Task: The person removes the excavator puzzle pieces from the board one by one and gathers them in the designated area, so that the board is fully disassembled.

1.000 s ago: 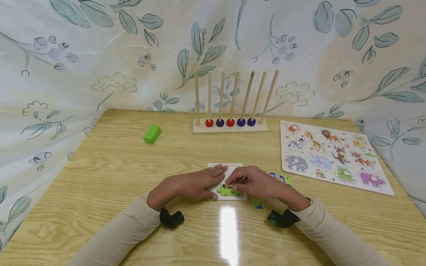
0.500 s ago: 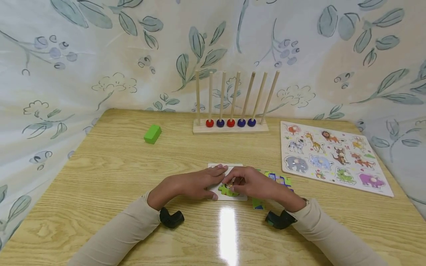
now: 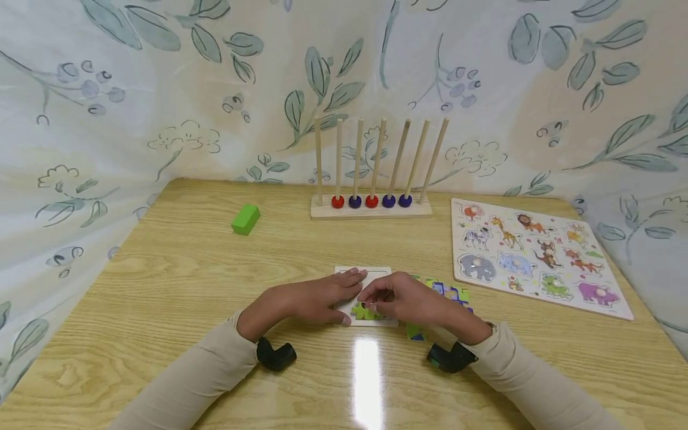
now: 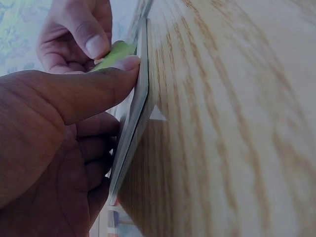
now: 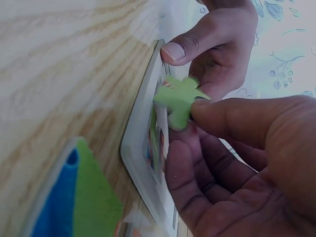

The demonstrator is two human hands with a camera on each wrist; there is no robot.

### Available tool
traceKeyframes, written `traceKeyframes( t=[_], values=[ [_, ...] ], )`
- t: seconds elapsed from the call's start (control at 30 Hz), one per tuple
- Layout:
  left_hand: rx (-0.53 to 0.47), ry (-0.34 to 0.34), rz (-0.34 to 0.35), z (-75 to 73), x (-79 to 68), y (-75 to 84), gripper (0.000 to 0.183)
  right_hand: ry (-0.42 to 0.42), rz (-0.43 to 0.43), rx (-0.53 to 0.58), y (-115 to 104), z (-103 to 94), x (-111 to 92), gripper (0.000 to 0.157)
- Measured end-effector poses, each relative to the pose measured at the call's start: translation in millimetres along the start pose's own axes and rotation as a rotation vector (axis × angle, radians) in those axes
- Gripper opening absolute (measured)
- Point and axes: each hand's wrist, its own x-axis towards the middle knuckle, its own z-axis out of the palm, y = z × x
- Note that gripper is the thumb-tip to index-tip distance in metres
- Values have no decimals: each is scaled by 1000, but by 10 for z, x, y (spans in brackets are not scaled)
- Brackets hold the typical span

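In the head view my left hand (image 3: 317,298) lies with straight fingers across the left side of a small white puzzle tray (image 3: 383,270). Its thumb presses the near edge, plain too in the left wrist view at the tray's side (image 4: 141,74). My right hand (image 3: 403,297) pinches a green jigsaw piece (image 5: 180,101) between thumb and fingers. That piece stands tilted over the tray in the right wrist view, near the left thumb. Inside the tray (image 5: 136,136), green and coloured parts show, partly covered by the right fingers.
Loose jigsaw pieces (image 3: 438,288) lie right of the tray, partly behind the right forearm; a blue and green piece (image 5: 94,192) is nearest. Farther right lies an animal peg puzzle board (image 3: 532,286). A wooden bead stand (image 3: 371,210) and a green block (image 3: 245,220) stand at the back.
The right fingers have shifted slightly left and turned the green jigsaw piece over the tray. The left hand has stayed in place.
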Motion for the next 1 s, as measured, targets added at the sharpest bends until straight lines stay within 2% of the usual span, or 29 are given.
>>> traceKeyframes(
  t=[0.33,0.53,1.0],
  values=[
    [-1,10,2,-1,-8,6,77,18,-13,54,48,-31,-31,19],
    [8,10,-5,4,-11,4,73,26,14,32,40,-101,-104,19],
    [21,11,0,28,8,-5,72,52,-65,-51,129,-255,-344,17]
  ],
)
